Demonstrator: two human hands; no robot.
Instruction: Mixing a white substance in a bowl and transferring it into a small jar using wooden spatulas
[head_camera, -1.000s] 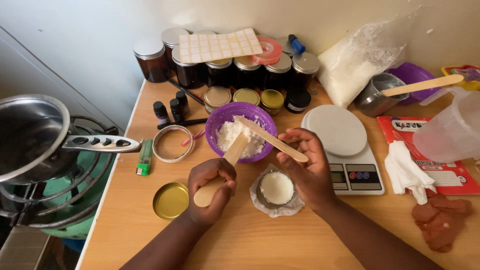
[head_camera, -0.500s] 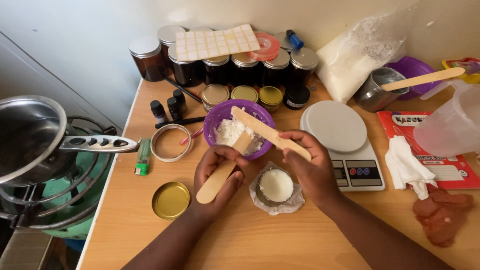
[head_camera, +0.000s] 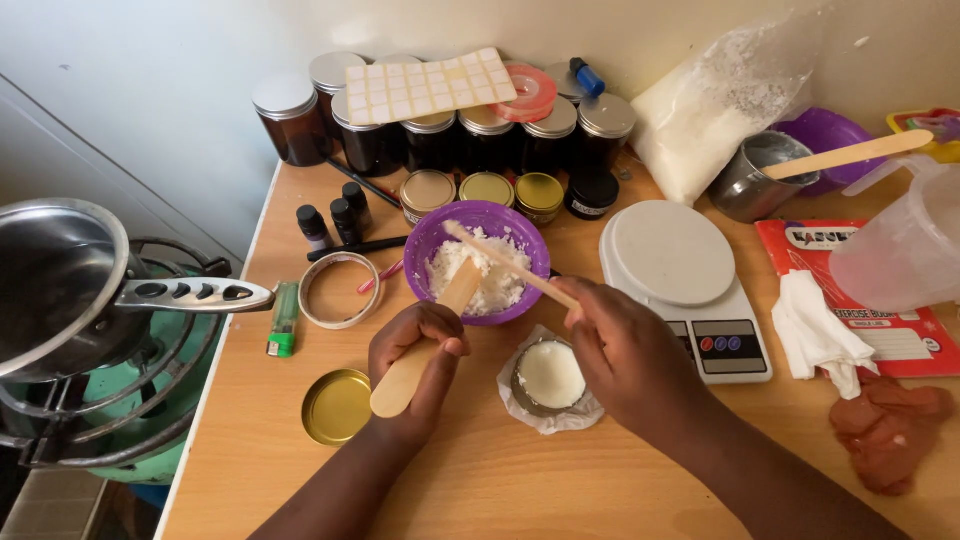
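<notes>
Two wooden sticks meet over the purple bowl (head_camera: 436, 262) of white flakes, which sits mid-worktop. The left hand (head_camera: 415, 350) is closed around the broad stick (head_camera: 425, 340), whose tip dips into the flakes at the bowl's six o'clock. The right hand (head_camera: 625, 350) pinches the thin stick (head_camera: 510, 265), which lies across the bowl toward eleven o'clock. The step in hand looks like scraping flakes onto the broad stick. Carrying them to the small tin (head_camera: 549, 376), at the bowl's five o'clock just under the right hand and already holding something white, would call for a level, steady lift. A gold lid (head_camera: 338, 406) lies at the bowl's seven o'clock, a scale (head_camera: 690, 275) at three o'clock, and dark jars (head_camera: 450, 140) stand in a row at twelve. A pan (head_camera: 60, 285) sits on the burner at nine o'clock.
</notes>
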